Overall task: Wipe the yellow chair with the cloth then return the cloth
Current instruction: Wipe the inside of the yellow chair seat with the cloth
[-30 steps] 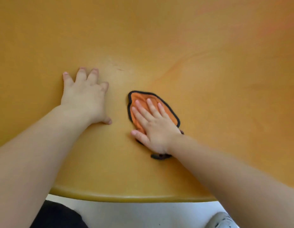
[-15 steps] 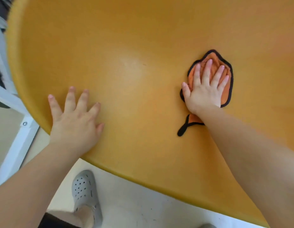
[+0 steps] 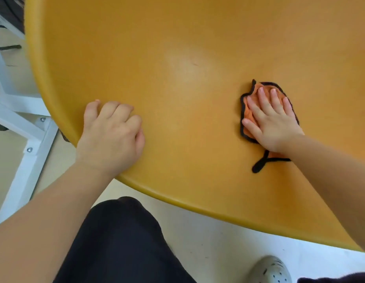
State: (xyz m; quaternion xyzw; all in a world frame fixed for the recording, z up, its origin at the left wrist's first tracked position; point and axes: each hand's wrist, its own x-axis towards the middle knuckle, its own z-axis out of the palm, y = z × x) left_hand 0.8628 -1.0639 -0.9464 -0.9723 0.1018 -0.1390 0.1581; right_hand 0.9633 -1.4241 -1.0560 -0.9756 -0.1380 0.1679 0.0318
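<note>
Head view: the right hand is pressing flat on the orange, black-edged cloth, fingers straight and slightly spread. The cloth is lying on the yellow chair, mostly under the palm, with a strip showing beside the thumb and just past the fingertips. Its black loop is trailing out behind the wrist. Ahead of these fingers and on both sides of them, bare yellow surface is stretching away. The chair's rounded rim is running behind the wrist, nearer the person.

The left hand is resting on the chair with its heel over the rim, well apart from the cloth. Its fingers are curled with the knuckles up, and nothing is showing inside them. Beyond its little-finger side the rim is curving away, with a white frame and pale floor beyond.

The left fingertips are tucked out of sight. The chair is running off the top and right borders. A dark trouser leg and a grey shoe are being cut off at the bottom.
</note>
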